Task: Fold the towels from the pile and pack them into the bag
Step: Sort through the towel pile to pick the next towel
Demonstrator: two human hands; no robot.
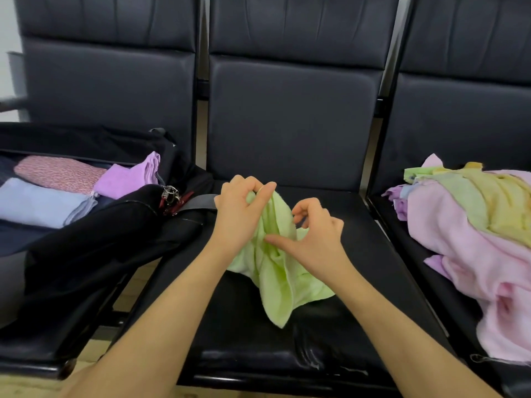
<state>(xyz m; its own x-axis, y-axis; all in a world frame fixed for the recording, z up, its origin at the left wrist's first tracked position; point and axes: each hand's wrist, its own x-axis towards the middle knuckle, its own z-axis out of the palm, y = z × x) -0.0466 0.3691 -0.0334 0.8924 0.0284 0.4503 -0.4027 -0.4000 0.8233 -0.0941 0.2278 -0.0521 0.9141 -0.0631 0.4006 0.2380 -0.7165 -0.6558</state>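
Left hand (240, 214) pinches the green towel (275, 268) bunched at the middle seat's front, right hand (313, 239) half-curled against it, grip unclear; loose corner overhangs toward the seat edge, may slide off before reaching the bag (94, 225).

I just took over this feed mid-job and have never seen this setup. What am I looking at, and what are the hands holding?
There is no machine: one camera worn on a person's head looks down at their bare hands. The left hand pinches the top of a crumpled green towel over the middle seat; the right hand touches it with curled fingers. On the left, an open black bag holds folded towels. On the right lies the unfolded pile.
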